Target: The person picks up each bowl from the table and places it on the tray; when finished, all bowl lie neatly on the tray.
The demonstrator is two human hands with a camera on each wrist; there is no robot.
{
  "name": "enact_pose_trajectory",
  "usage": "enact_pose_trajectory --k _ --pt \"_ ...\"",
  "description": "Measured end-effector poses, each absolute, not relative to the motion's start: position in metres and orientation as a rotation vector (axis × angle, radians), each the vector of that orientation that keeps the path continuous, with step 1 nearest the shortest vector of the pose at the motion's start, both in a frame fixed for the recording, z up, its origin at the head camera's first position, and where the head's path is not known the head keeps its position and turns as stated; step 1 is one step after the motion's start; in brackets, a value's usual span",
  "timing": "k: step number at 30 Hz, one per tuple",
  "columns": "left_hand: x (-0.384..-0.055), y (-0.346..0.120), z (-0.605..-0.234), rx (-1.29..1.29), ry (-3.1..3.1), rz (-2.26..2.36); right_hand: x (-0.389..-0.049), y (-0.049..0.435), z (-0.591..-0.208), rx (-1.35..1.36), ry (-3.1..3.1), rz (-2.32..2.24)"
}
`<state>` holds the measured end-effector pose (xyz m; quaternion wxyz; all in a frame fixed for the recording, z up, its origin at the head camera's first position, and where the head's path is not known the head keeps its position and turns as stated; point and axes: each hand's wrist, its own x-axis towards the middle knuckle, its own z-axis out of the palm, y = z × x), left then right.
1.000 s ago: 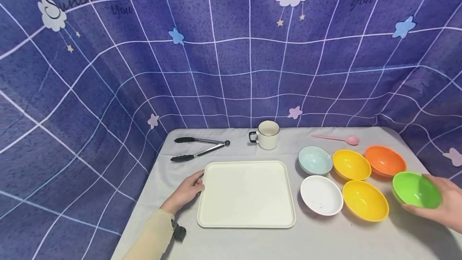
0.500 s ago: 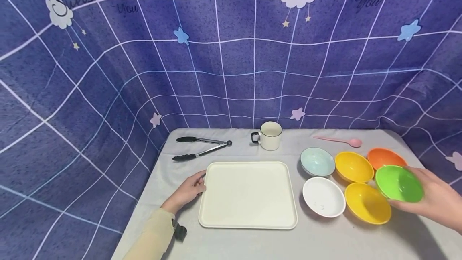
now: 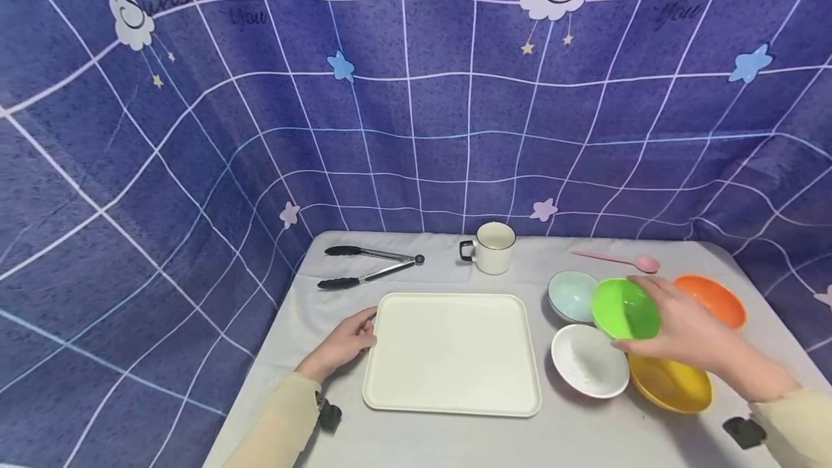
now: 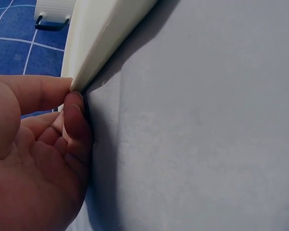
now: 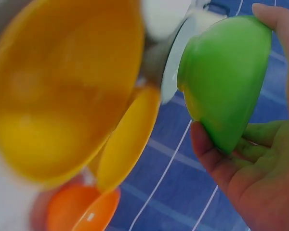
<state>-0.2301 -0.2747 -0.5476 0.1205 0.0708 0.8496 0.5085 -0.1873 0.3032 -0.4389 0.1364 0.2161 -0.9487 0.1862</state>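
My right hand grips a green bowl by its rim, holding it tilted above the other bowls. In the right wrist view, thumb and fingers stand on opposite sides of the green bowl. Below and around it are a light blue bowl, a white bowl, a front yellow bowl and an orange bowl. A second yellow bowl is hidden in the head view. My left hand pinches the left edge of a cream tray, as the left wrist view confirms.
Black-handled tongs lie spread behind the tray. A cream mug with a black handle stands at the back, and a pink spoon lies to its right. A blue patterned curtain surrounds the back of the table.
My right hand has carried the green bowl leftward, from beyond the yellow bowls to over the middle of the bowl group. The left hand stays at the tray; the view has shifted slightly.
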Motion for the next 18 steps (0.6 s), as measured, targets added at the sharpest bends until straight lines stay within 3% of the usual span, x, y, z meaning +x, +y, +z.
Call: enact_pose_trajectory --k 18 --pt "-0.229 -0.277 -0.548 0.193 2.512 1.425 -0.249 0.151 -0.460 0.935 -2.789 0.638"
